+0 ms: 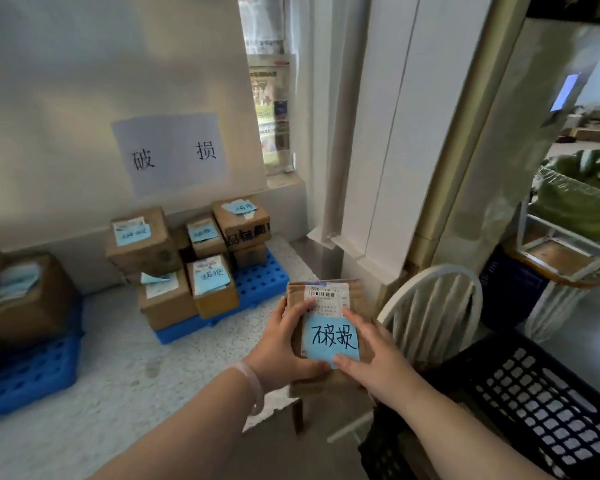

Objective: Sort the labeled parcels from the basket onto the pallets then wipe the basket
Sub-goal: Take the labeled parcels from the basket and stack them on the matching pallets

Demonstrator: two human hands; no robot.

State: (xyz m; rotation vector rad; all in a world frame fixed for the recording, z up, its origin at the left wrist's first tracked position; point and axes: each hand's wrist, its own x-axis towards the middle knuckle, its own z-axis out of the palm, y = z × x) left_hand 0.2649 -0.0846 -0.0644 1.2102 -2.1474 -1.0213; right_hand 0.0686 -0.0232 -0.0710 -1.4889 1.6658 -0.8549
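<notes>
Cardboard parcel is held in mid-air between the basket and the blue pallet, clear of both. The left hand grips its left edge, thumb curled onto the top face. The right hand grips the right edge, thumb and forefinger pressing the blue note. The note's writing appears to match the wall sign above that pallet.

Risks noted:
- The stacked boxes sit crowded and uneven; a parcel set on top could slide off.
- Thumb pressure may peel the note loose.
- A second pallet lies to the left, its marking out of view; a misplacement is possible.
</notes>
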